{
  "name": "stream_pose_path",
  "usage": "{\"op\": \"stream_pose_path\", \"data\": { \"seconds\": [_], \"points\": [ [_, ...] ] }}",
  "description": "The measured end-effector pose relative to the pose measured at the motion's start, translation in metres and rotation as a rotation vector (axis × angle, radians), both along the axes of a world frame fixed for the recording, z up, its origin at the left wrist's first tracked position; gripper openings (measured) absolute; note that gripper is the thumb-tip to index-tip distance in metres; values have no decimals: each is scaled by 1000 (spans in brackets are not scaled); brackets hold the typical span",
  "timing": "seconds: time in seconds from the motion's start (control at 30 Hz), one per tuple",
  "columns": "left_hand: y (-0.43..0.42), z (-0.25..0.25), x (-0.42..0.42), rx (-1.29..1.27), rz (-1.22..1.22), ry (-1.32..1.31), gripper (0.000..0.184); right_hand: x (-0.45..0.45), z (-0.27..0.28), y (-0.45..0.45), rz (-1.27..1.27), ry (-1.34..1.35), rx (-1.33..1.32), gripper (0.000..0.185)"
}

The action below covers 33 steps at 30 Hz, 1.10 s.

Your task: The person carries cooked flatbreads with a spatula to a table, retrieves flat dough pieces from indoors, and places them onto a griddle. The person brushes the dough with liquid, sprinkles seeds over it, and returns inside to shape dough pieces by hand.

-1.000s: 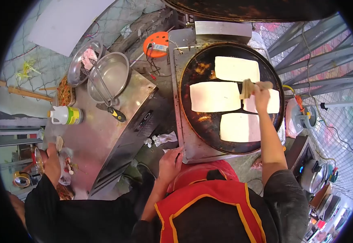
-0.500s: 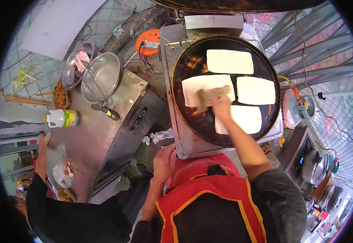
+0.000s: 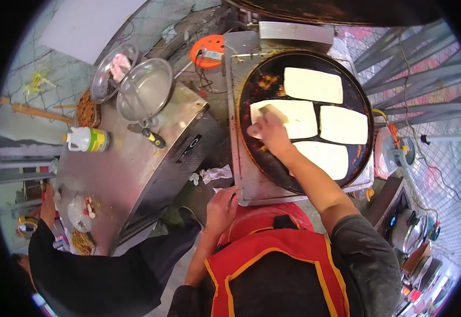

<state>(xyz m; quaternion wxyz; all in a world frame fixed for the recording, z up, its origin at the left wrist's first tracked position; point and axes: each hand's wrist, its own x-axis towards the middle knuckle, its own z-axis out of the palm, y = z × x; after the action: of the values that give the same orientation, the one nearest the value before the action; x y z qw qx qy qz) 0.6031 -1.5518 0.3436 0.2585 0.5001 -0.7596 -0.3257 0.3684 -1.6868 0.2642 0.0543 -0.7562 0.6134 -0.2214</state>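
Note:
My right hand [image 3: 270, 132] is closed around a short tan brush-like tool [image 3: 274, 112], blurred by motion. It is over the left end of a white dough sheet [image 3: 300, 119] on the round black griddle [image 3: 251, 87]. Three more rectangular sheets lie there: an upper dough sheet [image 3: 313, 85], a right dough sheet [image 3: 343, 125] and a lower dough sheet [image 3: 325, 160], partly behind my forearm. My left hand [image 3: 221, 211] hangs low beside the griddle stand's front left corner, its fingers curled. What it holds, if anything, I cannot make out.
Left stands a metal worktable [image 3: 130, 164] with a white jug [image 3: 85, 140], a metal bowl [image 3: 146, 92] and a black-and-yellow handle [image 3: 154, 138]. A co-worker in black [image 3: 93, 280] is beside it. An orange stool [image 3: 205, 47] stands behind; a pot [image 3: 407, 231] sits on a burner at right.
My right hand has moved left across the dough sheet with the tool, towards its left edge. The whole view has shifted slightly right. My left hand stays by the stand's corner.

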Motion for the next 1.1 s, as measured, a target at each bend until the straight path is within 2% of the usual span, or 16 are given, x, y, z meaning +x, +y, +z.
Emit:
{"op": "stream_pose_path", "data": {
  "seconds": [0.07,0.13,0.2,0.23,0.27,0.3,0.33,0.4,0.47,0.57,0.67,0.8,0.9,1.0,1.07,1.1],
  "points": [
    [4,-1,12,5,52,-11,21,36,30,-2,66,-127,21,18],
    [11,-5,28,-7,105,-9,21,39,31,-21,240,-213,-239,14],
    [14,-8,44,-22,167,-14,22,52,75,-35,-20,-507,-163,12],
    [16,-9,51,-20,194,-19,22,56,93,-50,-47,-571,-243,13],
    [19,-10,57,-18,214,-24,22,64,96,-72,12,-831,-314,11],
    [20,-10,63,-17,240,-21,22,79,133,-81,-16,-990,-132,9],
    [20,-9,67,-18,262,-17,22,95,143,-105,68,-1097,-179,11],
    [22,-8,77,-10,311,-8,21,139,155,-147,127,-1390,-94,12],
    [26,-8,88,12,361,3,21,179,144,-185,8,-1378,157,15],
    [32,-10,106,-10,418,-6,21,221,119,-212,-61,-1049,216,19],
    [36,-16,122,3,468,-44,21,234,83,-229,-39,-722,110,24],
    [36,-15,134,1,477,-50,22,228,58,-251,-14,-748,109,18],
    [28,-10,134,-2,447,-44,22,211,83,-241,-224,-1404,438,18],
    [22,-5,124,-1,387,-37,22,184,86,-221,-234,-1857,388,18],
    [17,-3,114,8,323,-49,21,148,80,-203,-111,-2039,475,19],
    [13,-2,97,-11,238,-64,21,103,79,-173,-111,-2151,439,19]
  ]
}}
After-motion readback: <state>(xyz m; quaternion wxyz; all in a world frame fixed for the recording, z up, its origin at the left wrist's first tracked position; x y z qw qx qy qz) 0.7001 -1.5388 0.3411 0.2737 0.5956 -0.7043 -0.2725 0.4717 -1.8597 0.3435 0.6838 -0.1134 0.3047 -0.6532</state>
